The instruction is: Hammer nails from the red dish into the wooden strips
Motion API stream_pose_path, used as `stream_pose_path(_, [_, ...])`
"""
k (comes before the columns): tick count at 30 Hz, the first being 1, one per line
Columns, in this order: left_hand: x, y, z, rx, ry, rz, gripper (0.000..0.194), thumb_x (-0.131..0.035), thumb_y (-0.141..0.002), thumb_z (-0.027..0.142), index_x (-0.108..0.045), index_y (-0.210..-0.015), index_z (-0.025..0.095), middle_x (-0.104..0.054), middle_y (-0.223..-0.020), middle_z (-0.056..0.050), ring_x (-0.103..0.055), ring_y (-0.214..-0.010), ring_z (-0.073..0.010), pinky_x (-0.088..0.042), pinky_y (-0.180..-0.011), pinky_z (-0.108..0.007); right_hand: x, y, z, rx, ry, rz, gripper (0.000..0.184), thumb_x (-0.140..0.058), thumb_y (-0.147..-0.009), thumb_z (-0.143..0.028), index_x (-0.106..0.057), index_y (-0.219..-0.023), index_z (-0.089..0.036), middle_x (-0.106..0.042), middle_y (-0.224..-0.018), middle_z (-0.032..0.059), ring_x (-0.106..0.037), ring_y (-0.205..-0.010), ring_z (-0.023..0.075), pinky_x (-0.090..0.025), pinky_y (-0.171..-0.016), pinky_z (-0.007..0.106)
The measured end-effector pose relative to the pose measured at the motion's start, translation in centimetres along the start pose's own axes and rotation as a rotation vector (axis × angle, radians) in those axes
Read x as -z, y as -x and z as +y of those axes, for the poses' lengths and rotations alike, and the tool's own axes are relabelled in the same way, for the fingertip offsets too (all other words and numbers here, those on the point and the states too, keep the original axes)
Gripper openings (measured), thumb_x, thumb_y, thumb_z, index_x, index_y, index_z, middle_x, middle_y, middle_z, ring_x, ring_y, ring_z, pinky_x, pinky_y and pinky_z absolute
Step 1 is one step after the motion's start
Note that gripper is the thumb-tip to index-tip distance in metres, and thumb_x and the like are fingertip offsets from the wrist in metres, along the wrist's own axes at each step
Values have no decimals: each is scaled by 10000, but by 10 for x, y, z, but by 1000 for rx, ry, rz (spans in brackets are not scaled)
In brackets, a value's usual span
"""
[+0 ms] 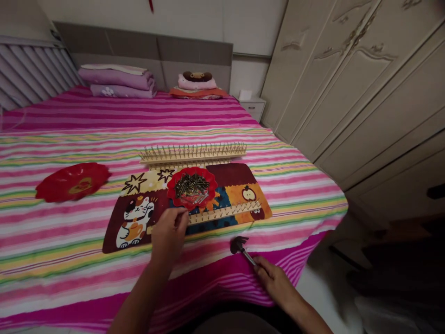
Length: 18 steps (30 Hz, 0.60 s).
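My right hand (pixel 274 280) is closed around the handle of a claw hammer (pixel 239 245), its dark head over the striped cloth near the front edge. My left hand (pixel 169 229) is over the left part of a narrow wooden strip (pixel 222 213) set with a row of upright nails. Its thumb and fingers are pinched together; anything between them is too small to make out. Just beyond that hand, a red scalloped dish (pixel 169 185) holds many loose nails (pixel 191 184). Strip and dish both rest on a dark mat (pixel 243 174) printed with a cat.
Behind the dish lie more wooden strips (pixel 194 155) full of upright nails. To the left is a red scalloped tray (pixel 74 181) on the striped bedspread (pixel 52 232). Folded bedding (pixel 120 81) is stacked at the headboard, and a wardrobe (pixel 361 69) stands on the right.
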<state>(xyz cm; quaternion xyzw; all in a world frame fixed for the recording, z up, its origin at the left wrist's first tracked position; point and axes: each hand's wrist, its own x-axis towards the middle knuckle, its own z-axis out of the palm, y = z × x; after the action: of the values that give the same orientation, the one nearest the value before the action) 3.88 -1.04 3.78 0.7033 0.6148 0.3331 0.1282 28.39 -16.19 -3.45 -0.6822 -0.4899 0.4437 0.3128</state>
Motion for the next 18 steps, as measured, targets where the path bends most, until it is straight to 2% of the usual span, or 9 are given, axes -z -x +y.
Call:
stream_pose_path(2, [2,-24,10,11,-81,-44,203,-477,-779,327,-633,-843,215,-661,-866,-26,-587,-766,-153,-429,-705,-238,-1,-1,6,-29,-36,11,238,-439,-792,-383,-601,-819,-212,-439,-559,-42,-377,-494,121,-307,-457,218])
stream_pose_path(6, [-14,-72,20,69,-281,-383,172,-495,-744,290,-645,-789,217,-678,-779,-30,-598,-727,-168,-403,-621,-240,-3,-3,7,-68,-123,-7,204,-439,-784,-371,-572,-766,-217,-362,-518,-69,-325,-454,102,-274,-440,208])
stream_pose_path(9, [-33,-93,22,113,-413,-556,188,-498,-712,245,-660,-787,185,-683,-759,-83,-614,-714,-196,-395,-584,-255,-4,-4,7,-69,-151,-2,200,-444,-782,-368,-566,-755,-212,-362,-519,-72,-318,-451,96,-274,-445,207])
stream_pose_path(14, [-52,-108,19,157,-447,-651,157,-534,-641,210,-674,-678,149,-674,-674,-137,-624,-656,-222,-402,-558,-270,-5,-4,8,-47,-129,-1,198,-433,-803,-350,-568,-784,-205,-379,-532,-69,-335,-462,94,-284,-447,202])
stream_pose_path(18, [-52,-111,19,168,-402,-664,169,-566,-616,272,-674,-658,149,-671,-648,-128,-618,-614,-219,-408,-542,-272,-6,-4,9,-48,-132,-4,193,-420,-810,-330,-567,-792,-206,-352,-509,-76,-326,-444,94,-279,-438,203])
